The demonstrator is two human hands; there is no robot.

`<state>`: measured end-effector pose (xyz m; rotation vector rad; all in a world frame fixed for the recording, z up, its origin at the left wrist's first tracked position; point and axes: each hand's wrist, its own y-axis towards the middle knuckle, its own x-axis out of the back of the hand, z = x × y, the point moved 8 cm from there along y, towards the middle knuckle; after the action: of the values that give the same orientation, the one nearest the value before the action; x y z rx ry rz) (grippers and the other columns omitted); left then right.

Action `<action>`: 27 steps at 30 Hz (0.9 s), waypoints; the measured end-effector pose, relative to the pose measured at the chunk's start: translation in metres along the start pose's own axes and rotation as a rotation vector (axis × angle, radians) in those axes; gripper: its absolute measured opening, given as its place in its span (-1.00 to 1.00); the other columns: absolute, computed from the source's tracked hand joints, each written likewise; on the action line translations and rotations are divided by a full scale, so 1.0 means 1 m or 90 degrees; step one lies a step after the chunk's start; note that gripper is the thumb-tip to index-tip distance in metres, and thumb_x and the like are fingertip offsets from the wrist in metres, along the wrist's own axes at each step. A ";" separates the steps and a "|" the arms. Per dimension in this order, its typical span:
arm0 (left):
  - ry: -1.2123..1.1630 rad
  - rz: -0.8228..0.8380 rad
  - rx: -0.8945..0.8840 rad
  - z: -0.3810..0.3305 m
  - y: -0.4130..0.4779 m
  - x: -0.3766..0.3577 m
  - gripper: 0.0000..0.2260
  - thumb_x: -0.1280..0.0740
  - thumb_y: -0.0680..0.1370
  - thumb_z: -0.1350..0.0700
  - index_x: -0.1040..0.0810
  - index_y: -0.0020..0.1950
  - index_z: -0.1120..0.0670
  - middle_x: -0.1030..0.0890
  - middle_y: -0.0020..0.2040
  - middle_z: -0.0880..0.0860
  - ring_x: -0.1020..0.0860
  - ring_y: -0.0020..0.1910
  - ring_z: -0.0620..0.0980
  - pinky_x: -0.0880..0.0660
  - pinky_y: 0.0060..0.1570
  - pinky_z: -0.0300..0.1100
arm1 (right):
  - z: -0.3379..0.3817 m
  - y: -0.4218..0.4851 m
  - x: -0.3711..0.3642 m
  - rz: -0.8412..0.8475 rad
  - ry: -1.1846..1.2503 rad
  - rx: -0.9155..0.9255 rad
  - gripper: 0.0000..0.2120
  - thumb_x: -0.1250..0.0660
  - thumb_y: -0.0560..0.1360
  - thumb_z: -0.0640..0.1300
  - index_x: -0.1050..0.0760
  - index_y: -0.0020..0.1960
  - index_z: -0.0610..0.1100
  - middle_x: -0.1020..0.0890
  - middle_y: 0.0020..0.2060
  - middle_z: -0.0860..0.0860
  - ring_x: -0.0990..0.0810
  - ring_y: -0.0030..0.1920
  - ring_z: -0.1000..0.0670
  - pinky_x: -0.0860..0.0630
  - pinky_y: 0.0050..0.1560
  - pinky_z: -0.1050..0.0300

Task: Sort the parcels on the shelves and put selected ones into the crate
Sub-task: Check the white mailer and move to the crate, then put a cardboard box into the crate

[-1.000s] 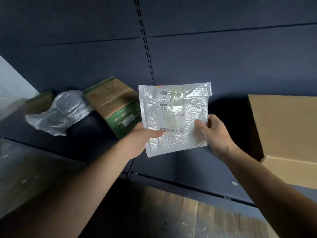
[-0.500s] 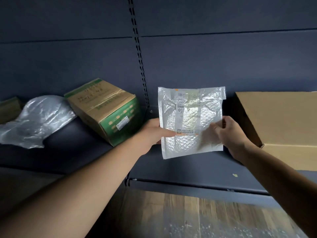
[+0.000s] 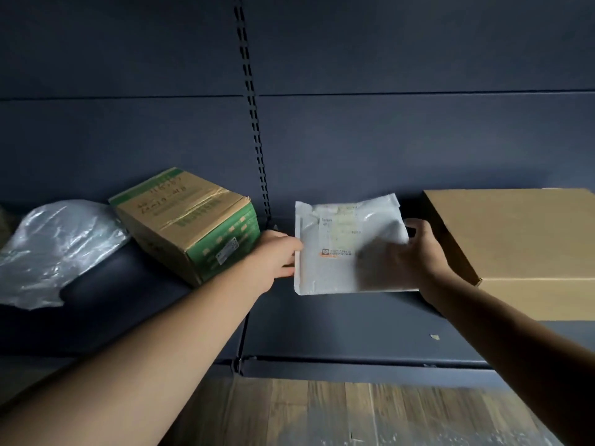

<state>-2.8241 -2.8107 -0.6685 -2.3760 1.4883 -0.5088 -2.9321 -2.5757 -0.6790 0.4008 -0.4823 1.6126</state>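
A white bubble-wrap mailer [image 3: 335,252] with a printed label lies tilted back over the dark shelf [image 3: 322,326], low and near its surface. My left hand [image 3: 277,259] holds the mailer's left edge. My right hand [image 3: 418,255] grips its right side, fingers curled round the edge. The mailer sits between a green-and-brown carton [image 3: 190,220] on the left and a large plain cardboard box [image 3: 521,239] on the right. No crate is in view.
A crumpled clear plastic bag parcel [image 3: 54,249] lies at the far left of the shelf. A slotted upright [image 3: 254,123] runs down the dark back panel. Below the shelf edge is a wooden floor [image 3: 354,413].
Both hands have carried the mailer forward and down from upright at chest height to lying back near the shelf. The view has shifted left-to-right so the big box shows more.
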 end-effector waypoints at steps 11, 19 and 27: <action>0.069 -0.001 0.013 0.006 0.003 0.022 -0.79 -0.20 0.58 0.30 -0.50 0.16 0.13 -0.55 0.01 0.09 -0.56 0.01 0.03 -0.59 -0.04 -0.09 | -0.005 -0.015 -0.022 0.053 -0.199 -0.003 -0.51 -0.25 0.50 -0.28 -0.34 0.43 -0.19 -0.43 0.27 -0.27 -0.41 0.27 -0.24 -0.34 0.20 0.13; 0.061 -0.027 -0.087 -0.014 -0.002 0.053 -0.83 -0.17 0.60 0.28 -0.51 0.09 0.11 -0.57 -0.05 0.07 -0.55 -0.20 -0.07 -0.55 -0.18 -0.17 | 0.057 -0.030 -0.096 0.101 0.016 0.004 -0.68 -0.25 0.48 -0.28 -0.54 0.21 -0.18 -0.59 -0.13 -0.09 -0.54 -0.11 -0.08 -0.57 0.13 -0.12; 0.009 -0.174 -0.171 -0.045 -0.029 0.172 -0.80 -0.15 0.58 0.31 -0.53 0.04 0.12 -0.57 -0.15 0.03 -0.53 -0.28 -0.10 -0.53 -0.27 -0.22 | 0.127 -0.064 -0.186 0.226 0.103 0.036 -0.70 -0.20 0.60 -0.21 -0.42 0.32 -0.21 -0.60 0.01 -0.10 -0.64 0.08 -0.19 -0.60 0.08 -0.18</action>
<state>-2.7510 -2.9568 -0.5918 -2.8131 1.3136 -0.4068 -2.8535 -2.7956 -0.6645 0.2308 -0.4007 1.9883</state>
